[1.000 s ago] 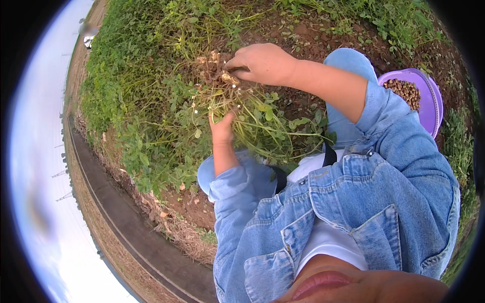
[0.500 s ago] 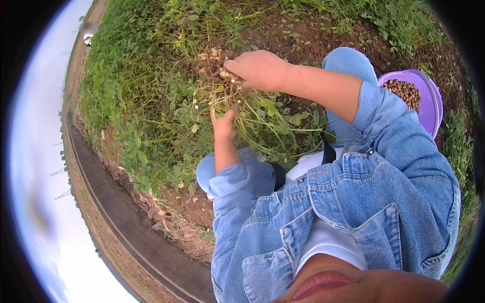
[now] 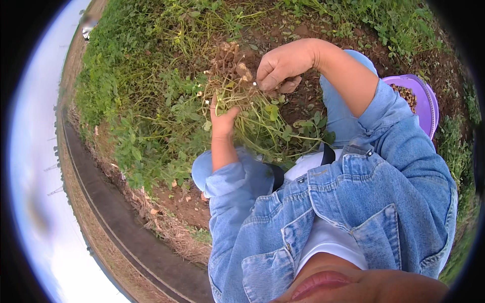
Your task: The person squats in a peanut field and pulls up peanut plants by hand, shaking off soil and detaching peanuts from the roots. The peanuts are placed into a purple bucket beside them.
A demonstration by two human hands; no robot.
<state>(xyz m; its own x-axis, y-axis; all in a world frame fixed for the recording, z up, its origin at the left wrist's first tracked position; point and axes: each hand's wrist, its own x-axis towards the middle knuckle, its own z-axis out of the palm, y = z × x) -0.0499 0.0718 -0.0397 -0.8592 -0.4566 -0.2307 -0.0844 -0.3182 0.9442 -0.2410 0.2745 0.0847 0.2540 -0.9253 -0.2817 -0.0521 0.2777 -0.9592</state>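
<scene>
My left hand (image 3: 224, 121) is closed round the green stems of an uprooted peanut plant (image 3: 247, 115), holding it with the roots up and away from me. Soil-covered pods (image 3: 243, 71) and tangled roots show above that hand. Just to the right of the pods is my right hand (image 3: 288, 63), its fingers curled and soiled, thumb pressed toward the index finger. What lies inside those fingers is hidden. The plant's leafy stems trail down toward my lap.
A purple bucket (image 3: 429, 103) with peanuts (image 3: 404, 97) stands to the right beside my knee. Dense green plants (image 3: 121, 101) cover the ground ahead and left. Brown soil (image 3: 323, 30) shows at the far right. A paved strip (image 3: 106, 202) runs along the left.
My right hand has moved right, off the pods, with its fingers curled. The left hand still grips the stems, and the pods at the top are more exposed.
</scene>
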